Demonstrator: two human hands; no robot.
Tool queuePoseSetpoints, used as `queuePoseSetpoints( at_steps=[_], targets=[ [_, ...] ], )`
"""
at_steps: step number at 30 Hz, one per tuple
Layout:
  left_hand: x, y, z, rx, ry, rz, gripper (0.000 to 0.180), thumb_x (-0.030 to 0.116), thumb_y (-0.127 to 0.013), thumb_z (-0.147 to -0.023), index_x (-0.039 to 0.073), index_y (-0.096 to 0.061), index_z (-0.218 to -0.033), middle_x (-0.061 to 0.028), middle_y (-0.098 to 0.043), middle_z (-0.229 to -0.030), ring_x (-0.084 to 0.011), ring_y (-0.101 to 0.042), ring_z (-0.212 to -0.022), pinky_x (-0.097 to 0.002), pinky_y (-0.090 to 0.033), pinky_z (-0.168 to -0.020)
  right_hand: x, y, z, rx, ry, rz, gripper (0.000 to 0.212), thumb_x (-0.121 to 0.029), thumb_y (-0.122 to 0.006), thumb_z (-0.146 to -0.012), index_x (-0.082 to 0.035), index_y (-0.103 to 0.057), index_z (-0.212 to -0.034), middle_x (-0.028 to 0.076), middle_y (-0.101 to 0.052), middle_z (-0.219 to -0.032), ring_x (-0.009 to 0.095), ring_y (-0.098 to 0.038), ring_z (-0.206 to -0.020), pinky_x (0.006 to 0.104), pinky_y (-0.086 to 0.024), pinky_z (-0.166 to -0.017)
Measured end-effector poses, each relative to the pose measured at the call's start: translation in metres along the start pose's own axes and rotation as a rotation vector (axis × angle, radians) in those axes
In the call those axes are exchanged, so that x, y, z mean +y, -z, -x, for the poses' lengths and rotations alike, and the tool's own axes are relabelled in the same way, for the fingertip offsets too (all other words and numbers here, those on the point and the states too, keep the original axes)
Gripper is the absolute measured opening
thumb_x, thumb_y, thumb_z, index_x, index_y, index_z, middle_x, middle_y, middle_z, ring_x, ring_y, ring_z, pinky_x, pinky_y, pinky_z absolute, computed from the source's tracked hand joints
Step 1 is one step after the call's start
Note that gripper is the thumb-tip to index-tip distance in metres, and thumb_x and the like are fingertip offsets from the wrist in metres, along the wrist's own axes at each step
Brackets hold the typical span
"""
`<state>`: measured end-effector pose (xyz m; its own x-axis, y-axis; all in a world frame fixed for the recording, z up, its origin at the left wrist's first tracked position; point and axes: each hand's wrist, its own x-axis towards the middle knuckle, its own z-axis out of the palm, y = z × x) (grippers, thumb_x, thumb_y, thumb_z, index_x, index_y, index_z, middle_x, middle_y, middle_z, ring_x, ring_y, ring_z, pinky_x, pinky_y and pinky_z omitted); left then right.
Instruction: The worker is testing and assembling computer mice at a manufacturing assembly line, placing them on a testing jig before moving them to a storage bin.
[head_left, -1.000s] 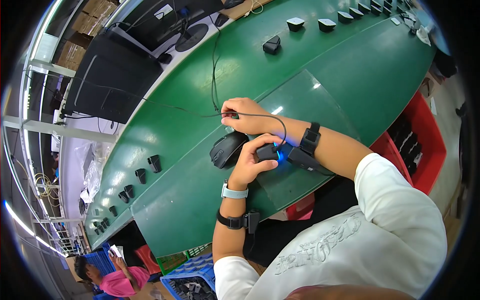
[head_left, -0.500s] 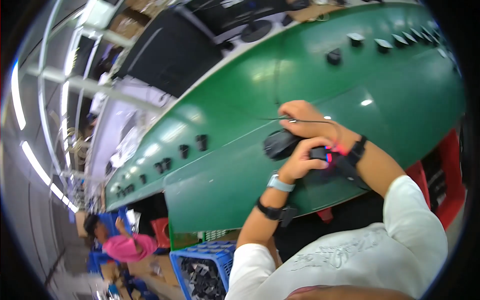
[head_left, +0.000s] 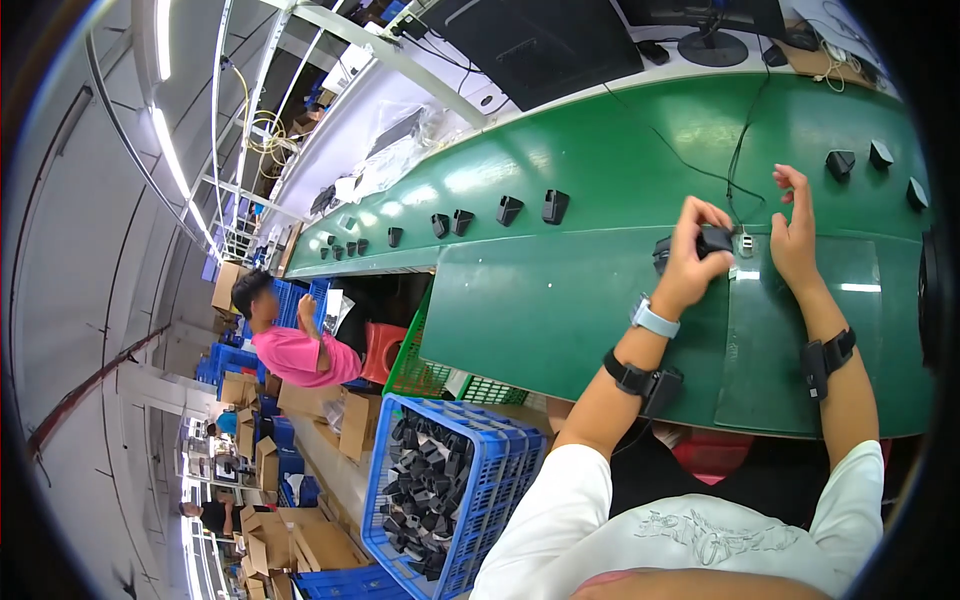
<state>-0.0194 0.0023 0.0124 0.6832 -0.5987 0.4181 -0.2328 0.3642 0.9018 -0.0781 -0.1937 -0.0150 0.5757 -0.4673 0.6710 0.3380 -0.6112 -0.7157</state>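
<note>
My left hand (head_left: 688,262) is closed around a small black plastic device (head_left: 716,241), held low over the green bench. Part of another black piece (head_left: 661,254) shows at the outer side of this hand; whether the two are joined is hidden. Close by on the right, a small metal-ended plug (head_left: 745,243) lies at the end of a thin dark cable (head_left: 738,165). My right hand (head_left: 795,232) is raised beyond that plug, empty, with thumb and fingers apart. Both wrists wear black straps with small boxes.
Black housings (head_left: 555,206) stand in a row along the green bench (head_left: 560,340), with several more (head_left: 840,164) at right. A blue crate (head_left: 510,475) of black parts stands left of me, near a green crate (head_left: 410,350). A monitor (head_left: 540,50) stands behind; a person in pink (head_left: 300,355) is farther left.
My hands have moved apart; the right has let go of the cable. The lit device in my left hand no longer shows its red and blue glow. My view has swung left.
</note>
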Motion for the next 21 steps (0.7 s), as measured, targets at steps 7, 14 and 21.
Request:
queuePoseSetpoints(
  at_steps=[7,14,21],
  targets=[
    [0.001,0.014,-0.012,-0.002,0.051,-0.274,0.053,0.003,-0.088,-0.062,0.004,-0.061,-0.109,-0.0034,-0.064,-0.098,-0.0134,-0.063,-0.089,-0.0291,-0.052,-0.080,-0.033,0.014,0.005,-0.480,0.397,0.093,0.032,-0.005,-0.065,-0.084,-0.003,-0.061,-0.116,0.017,-0.060,-0.115,0.038,-0.054,-0.113,0.0439,-0.043,-0.104],
    [0.010,0.029,-0.013,0.026,0.040,-0.369,0.048,0.002,-0.090,-0.063,0.001,-0.067,-0.105,-0.0087,-0.070,-0.104,-0.0194,-0.068,-0.099,-0.0348,-0.056,-0.090,-0.017,-0.004,0.007,-0.532,0.327,0.074,0.022,-0.016,-0.069,-0.092,-0.002,-0.066,-0.108,0.019,-0.061,-0.102,0.038,-0.061,-0.099,0.0464,-0.051,-0.084],
    [0.009,0.031,-0.016,-0.083,0.052,-0.183,0.050,-0.007,-0.085,-0.066,-0.004,-0.068,-0.113,-0.0102,-0.065,-0.118,-0.0205,-0.064,-0.108,-0.0346,-0.053,-0.098,-0.029,0.012,0.008,-0.513,0.215,0.184,0.019,-0.021,-0.070,-0.093,-0.008,-0.068,-0.106,0.012,-0.070,-0.085,0.034,-0.069,-0.081,0.0458,-0.053,-0.069]
  ],
)
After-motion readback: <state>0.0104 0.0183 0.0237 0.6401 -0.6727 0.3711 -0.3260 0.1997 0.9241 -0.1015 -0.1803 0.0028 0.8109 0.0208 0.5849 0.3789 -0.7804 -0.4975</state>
